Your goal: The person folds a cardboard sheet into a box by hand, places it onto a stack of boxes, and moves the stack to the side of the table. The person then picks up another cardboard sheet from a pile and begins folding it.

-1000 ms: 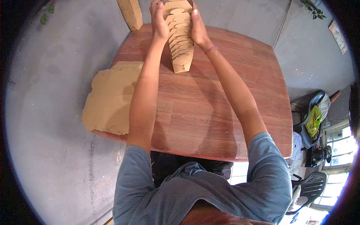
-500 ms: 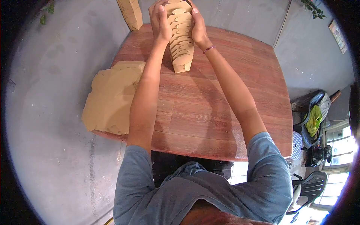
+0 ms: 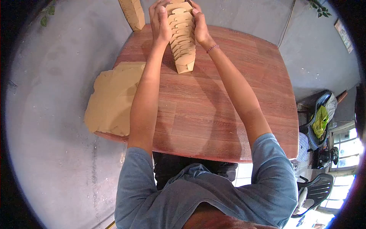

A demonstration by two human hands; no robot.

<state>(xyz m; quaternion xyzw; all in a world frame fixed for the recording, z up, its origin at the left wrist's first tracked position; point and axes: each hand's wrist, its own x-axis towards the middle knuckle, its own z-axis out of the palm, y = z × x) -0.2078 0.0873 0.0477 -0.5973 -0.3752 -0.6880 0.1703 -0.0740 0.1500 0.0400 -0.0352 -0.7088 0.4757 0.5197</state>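
Observation:
A tall stack of nested brown cardboard boxes [image 3: 183, 44] stands on the wooden table toward its far side, its lower end nearest me. My left hand [image 3: 161, 24] is pressed along the stack's left side, thumb pointing up. On the opposite side my right hand [image 3: 201, 26] grips it, a braided band around that wrist. Both hands hold the upper part of the stack between them. The top of the stack and some fingertips are cut off or hidden at the frame's upper edge.
A pile of flat cardboard sheets [image 3: 110, 101] lies on the left of the wooden table [image 3: 228, 99], partly behind my left forearm. Another cardboard stack [image 3: 132, 15] stands at the far left corner by the wall. Chairs [image 3: 315, 191] are off to the right.
The stack and both hands have shifted very slightly to the left in view. The grip of both hands on it looks the same.

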